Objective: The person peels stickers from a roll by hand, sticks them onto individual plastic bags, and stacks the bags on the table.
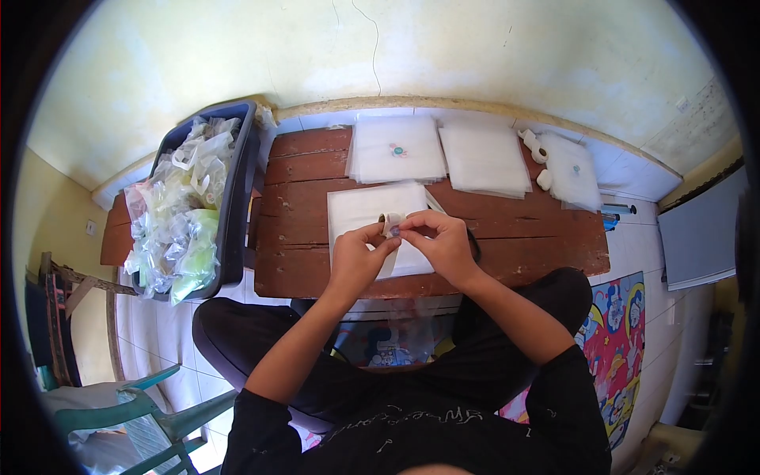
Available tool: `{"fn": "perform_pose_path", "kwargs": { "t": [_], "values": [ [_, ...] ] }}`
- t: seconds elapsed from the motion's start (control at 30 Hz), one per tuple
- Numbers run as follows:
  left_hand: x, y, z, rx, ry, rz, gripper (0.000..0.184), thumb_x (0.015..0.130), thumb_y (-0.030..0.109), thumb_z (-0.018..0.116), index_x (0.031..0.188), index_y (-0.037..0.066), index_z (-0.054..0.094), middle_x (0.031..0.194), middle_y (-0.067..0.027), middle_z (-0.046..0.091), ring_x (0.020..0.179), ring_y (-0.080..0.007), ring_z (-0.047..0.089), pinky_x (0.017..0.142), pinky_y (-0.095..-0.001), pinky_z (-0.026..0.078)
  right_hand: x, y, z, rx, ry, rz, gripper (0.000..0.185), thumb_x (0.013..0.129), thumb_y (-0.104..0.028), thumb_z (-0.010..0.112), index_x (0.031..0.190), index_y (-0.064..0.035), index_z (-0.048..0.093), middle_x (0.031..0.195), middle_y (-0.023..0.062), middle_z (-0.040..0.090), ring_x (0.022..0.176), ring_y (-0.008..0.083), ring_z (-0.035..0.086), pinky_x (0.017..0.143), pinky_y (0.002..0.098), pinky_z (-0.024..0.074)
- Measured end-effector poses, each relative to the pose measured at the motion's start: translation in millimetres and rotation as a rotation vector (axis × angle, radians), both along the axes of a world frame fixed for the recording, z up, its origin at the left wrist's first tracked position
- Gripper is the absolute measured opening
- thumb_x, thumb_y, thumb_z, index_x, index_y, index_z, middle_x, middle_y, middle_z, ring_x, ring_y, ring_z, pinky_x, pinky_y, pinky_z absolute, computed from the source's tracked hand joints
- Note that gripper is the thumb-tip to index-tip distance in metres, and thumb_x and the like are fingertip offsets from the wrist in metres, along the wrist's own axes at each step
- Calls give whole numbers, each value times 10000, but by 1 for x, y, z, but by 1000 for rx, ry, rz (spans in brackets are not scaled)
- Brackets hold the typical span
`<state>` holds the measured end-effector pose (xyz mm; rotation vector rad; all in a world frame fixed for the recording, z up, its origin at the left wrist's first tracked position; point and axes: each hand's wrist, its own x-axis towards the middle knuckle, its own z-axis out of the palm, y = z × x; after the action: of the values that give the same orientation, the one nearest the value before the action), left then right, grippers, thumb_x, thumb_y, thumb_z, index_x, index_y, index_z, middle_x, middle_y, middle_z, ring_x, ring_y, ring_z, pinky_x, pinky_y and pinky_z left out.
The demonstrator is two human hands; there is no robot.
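Above a stack of clear plastic bags [354, 205] on the brown wooden table, my two hands meet at a small roll of stickers [388, 220]. My left hand [360, 255] is closed, its thumb and fingers pinching the roll from the left. From the other side, my right hand [443, 244] pinches at a small round, bluish sticker [397, 231] on the pale strip. Whether that sticker is partly peeled cannot be made out. The fingers hide part of the roll and the middle of the stack.
Behind lie another bag stack with a round sticker [398, 150], a plain stack [484, 158] and a smaller stickered stack [571, 170]. White rolls [533, 146] sit between these. A dark tub [246, 150] heaped with plastic packaging stands left; a green chair [150, 412] is lower left.
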<state>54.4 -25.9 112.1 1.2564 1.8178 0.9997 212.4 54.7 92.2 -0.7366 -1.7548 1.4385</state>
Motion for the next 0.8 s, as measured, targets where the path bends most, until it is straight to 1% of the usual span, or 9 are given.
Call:
{"fn": "perform_pose_path", "kwargs": {
  "t": [0.03, 0.1, 0.2, 0.33, 0.4, 0.53, 0.63, 0.7, 0.8],
  "values": [
    [-1, 0, -4, 1, 0, 1, 276, 814, 198, 761, 997, -5, 722, 801, -65, 696, 644, -88, 556, 593, -293, 437, 0, 0, -1, -62, 8, 8, 101, 858, 36, 675, 956, 53, 691, 977, 101, 708, 925, 146, 672, 860, 275, 537],
    [-4, 1, -14, 168, 217, -12, 332, 812, 267, 763, 959, -27, 711, 813, -97, 660, 717, -217, 582, 689, -354, 456, 0, 1, -3, -124, 17, 14, 92, 870, 45, 663, 957, 54, 691, 980, 99, 705, 945, 150, 668, 883, 274, 534],
    [-1, 0, -18, 305, 245, 33, 298, 836, 248, 742, 938, -30, 710, 831, -105, 614, 747, -263, 552, 731, -369, 451, -2, 0, -5, -175, 78, 32, 105, 866, 39, 674, 969, 48, 693, 998, 90, 693, 943, 147, 664, 876, 267, 533],
    [-1, 5, -24, 377, 40, 45, 263, 860, 212, 723, 948, -35, 707, 914, -110, 623, 767, -238, 575, 724, -351, 458, -1, 0, 2, -53, 50, -1, 140, 854, 48, 682, 993, 49, 692, 1026, 84, 661, 948, 147, 653, 871, 264, 531],
    [0, 3, -17, 320, -204, 69, 220, 881, 155, 702, 962, -49, 702, 954, -104, 646, 834, -200, 602, 764, -325, 475, -1, 0, 5, -40, 71, 5, 154, 849, 55, 684, 1002, 49, 691, 1043, 86, 649, 953, 148, 649, 866, 263, 530],
    [-1, 4, -20, 373, -258, 131, 211, 891, 144, 696, 978, -48, 703, 1023, -101, 667, 905, -166, 625, 799, -286, 485, 0, -3, 9, 73, 63, -2, 222, 823, 85, 691, 1043, 51, 684, 1099, 102, 630, 962, 152, 639, 855, 265, 529],
    [-2, 4, -21, 465, -153, 167, 176, 880, 100, 710, 976, -47, 707, 1064, -111, 674, 939, -150, 638, 826, -268, 500, 1, -6, 15, 158, 36, -6, 265, 805, 98, 695, 1065, 50, 680, 1117, 109, 625, 953, 156, 638, 846, 265, 526],
    [0, 4, -21, 466, -497, 193, 170, 863, 56, 727, 991, -52, 693, 1085, -115, 672, 966, -141, 641, 835, -258, 516, 1, -7, 17, 218, 15, -8, 283, 797, 101, 697, 1074, 49, 678, 1119, 111, 626, 947, 157, 638, 842, 265, 523],
    [1, 2, -15, 419, -573, 202, 186, 852, 15, 731, 1011, -58, 670, 1086, -120, 669, 983, -142, 639, 856, -263, 525, 2, -7, 17, 252, 28, -14, 296, 788, 101, 703, 1078, 48, 677, 1127, 114, 626, 939, 158, 636, 836, 263, 518]
  ]
}}
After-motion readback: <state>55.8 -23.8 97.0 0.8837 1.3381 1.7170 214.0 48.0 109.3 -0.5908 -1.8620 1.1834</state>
